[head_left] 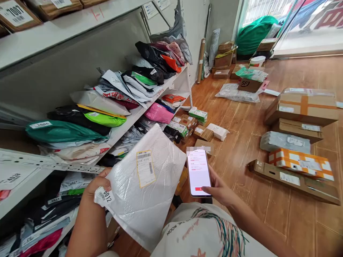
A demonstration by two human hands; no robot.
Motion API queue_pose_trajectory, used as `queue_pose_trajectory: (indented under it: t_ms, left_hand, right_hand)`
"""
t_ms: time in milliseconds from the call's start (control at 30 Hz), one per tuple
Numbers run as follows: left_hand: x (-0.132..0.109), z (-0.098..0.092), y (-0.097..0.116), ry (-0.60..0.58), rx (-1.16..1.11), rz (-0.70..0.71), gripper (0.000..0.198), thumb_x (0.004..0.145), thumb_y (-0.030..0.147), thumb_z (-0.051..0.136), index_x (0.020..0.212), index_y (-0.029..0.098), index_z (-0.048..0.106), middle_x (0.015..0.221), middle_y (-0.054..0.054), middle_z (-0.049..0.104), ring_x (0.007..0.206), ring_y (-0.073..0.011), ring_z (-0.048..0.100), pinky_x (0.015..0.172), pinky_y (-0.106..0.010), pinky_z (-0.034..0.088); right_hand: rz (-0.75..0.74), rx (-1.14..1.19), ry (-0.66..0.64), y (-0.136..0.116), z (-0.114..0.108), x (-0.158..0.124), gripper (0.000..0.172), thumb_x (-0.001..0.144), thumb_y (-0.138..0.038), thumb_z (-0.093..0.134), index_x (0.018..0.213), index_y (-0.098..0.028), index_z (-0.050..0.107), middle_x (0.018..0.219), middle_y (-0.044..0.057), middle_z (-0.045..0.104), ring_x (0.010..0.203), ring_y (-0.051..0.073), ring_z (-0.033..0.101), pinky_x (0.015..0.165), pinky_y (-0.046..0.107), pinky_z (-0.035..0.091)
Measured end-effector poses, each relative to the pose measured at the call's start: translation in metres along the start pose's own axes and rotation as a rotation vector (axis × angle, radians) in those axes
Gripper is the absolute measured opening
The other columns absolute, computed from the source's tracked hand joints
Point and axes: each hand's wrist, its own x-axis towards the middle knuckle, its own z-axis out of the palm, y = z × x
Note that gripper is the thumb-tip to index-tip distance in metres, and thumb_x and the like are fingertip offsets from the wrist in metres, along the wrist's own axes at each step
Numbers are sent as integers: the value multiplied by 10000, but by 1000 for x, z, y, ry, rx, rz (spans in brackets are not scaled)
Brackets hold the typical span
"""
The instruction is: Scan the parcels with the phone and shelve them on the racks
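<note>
A white shelf (pixel 119 132) runs along the left, its middle board heaped with soft mailer bags too many to count, in green, black, grey and pink, reaching its front edge.

Just in front of that edge the left hand (pixel 98 185) comes up from below on a bent forearm. It pinches one white padded mailer (pixel 150 200) at the bag's lower left corner. The thumb lies on top and the fingers are hidden behind. Under the thumb sits one small white tag (pixel 105 196) printed 0012. The mailer is tilted, held in the air above the person's lap, and carries one yellow-bordered barcode label (pixel 145 167) near its upper middle.

Right of the mailer, the right hand (pixel 218 189) cradles one phone (pixel 198 172) from below and from the right. The fingers curl round its edge and the lit screen faces up.

Further right, on the wooden floor (pixel 241 142) towards its right edge, five parcels lie close together: a large taped box (pixel 302 105), a flat box (pixel 300 129), a grey bag (pixel 285 141), an orange-and-white parcel (pixel 301 164) and a long flat carton (pixel 292 180).
</note>
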Motion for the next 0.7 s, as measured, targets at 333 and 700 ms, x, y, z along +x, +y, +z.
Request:
queue_pose_trajectory:
  t_ms: [333, 700]
  left_hand:
    - [-9, 7, 15, -226, -118, 58, 316, 292, 95, 481, 588, 174, 559, 490, 17, 608, 433, -215, 544, 391, -303, 434]
    - [-14, -3, 11, -313, -113, 112, 353, 367, 115, 481, 712, 139, 555, 564, 15, 652, 496, -202, 575, 468, -267, 418]
  right_hand:
    - [28, 52, -13, 3, -1, -13, 848, 752, -173, 819, 1426, -360, 339, 1410, 35, 525, 1240, 268, 520, 953, 394, 474]
    - [1, 53, -22, 2, 6, -13, 867, 720, -136, 804, 1427, -342, 345, 1409, 46, 527, 1195, 257, 549, 929, 375, 480]
